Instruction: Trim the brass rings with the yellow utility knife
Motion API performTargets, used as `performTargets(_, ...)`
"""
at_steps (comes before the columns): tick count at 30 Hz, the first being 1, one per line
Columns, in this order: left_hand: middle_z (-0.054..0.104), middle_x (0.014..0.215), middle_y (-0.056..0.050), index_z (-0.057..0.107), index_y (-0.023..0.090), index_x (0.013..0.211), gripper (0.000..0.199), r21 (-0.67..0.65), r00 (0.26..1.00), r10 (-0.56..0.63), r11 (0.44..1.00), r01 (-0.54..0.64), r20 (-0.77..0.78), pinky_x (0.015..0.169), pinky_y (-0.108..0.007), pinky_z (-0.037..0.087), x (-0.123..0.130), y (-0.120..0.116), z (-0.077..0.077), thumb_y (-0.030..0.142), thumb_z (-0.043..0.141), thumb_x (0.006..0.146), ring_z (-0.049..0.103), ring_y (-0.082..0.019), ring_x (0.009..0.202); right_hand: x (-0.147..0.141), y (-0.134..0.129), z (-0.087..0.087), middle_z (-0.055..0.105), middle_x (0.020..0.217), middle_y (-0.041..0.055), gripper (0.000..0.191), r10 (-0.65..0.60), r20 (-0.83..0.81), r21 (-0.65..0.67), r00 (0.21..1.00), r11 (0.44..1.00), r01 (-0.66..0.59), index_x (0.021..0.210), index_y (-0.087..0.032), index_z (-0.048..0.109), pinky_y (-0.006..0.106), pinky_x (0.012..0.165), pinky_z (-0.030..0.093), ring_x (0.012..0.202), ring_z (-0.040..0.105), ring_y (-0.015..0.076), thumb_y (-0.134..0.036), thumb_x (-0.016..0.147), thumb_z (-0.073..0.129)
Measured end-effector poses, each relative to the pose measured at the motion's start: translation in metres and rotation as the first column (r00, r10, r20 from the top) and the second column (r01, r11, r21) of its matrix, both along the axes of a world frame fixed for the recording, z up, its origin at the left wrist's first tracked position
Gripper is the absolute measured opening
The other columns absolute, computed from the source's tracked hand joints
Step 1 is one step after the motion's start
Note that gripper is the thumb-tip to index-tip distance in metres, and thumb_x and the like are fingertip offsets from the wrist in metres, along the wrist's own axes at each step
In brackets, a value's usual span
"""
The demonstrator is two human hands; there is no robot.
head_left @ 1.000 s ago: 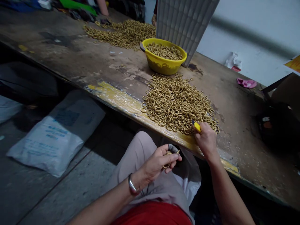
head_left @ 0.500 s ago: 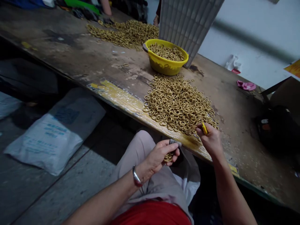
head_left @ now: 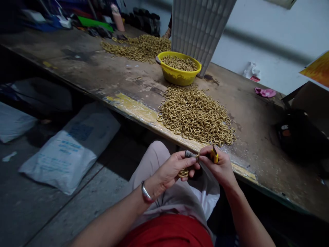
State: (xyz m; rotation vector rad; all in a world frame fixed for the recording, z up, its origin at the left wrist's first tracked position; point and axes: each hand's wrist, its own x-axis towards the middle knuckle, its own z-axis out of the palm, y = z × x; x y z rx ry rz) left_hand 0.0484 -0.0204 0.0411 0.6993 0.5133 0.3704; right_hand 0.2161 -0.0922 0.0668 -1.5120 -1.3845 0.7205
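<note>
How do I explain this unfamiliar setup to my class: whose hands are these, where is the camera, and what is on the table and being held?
There is no machine here: these are a person's own hands, seen by a camera worn on the head, looking forward and down. The left hand holds several gold-coloured rings; the right hand grips a small yellow tool. The hands meet at what looks like another ring. On the table lies a loose ring pile, with a yellow basin of more rings just beyond it and a second ring heap farther off. A grey ribbed panel stands behind the basin.
</note>
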Motion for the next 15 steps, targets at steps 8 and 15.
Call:
performTargets(8, 0.057, 0.059, 0.001, 0.062, 0.012, 0.074, 0.033, 0.017, 0.999, 0.023, 1.000, -0.023, -0.027, 0.040, -0.015, 0.024, -0.006, -0.013, 0.011, 0.035, 0.084, 0.065, 0.041, -0.003, 0.045, -0.007, -0.016, -0.004, 0.065, 0.085, 0.0033, 0.008, -0.035, 0.110, 0.097, 0.993, 0.995, 0.024, 0.087, -0.023, 0.064, 0.030, 0.076, 0.047, 0.082, 0.061, 0.0182, -0.025, 0.091, 0.058)
performTargets(15, 0.057, 0.057, 0.002, 0.058, 0.015, 0.078, 0.040, 0.255, 0.983, 0.148, 0.960, -0.116, -0.109, 0.042, -0.017, 0.029, -0.002, -0.022, 0.010, 0.048, 0.078, 0.069, 0.042, -0.005, 0.045, -0.007, -0.034, -0.009, 0.062, 0.085, 0.0046, 0.028, -0.033, 0.622, 0.014, 0.783, 0.999, 0.031, 0.096, -0.019, 0.064, 0.026, 0.068, 0.041, 0.076, 0.059, 0.0180, -0.002, 0.079, 0.049)
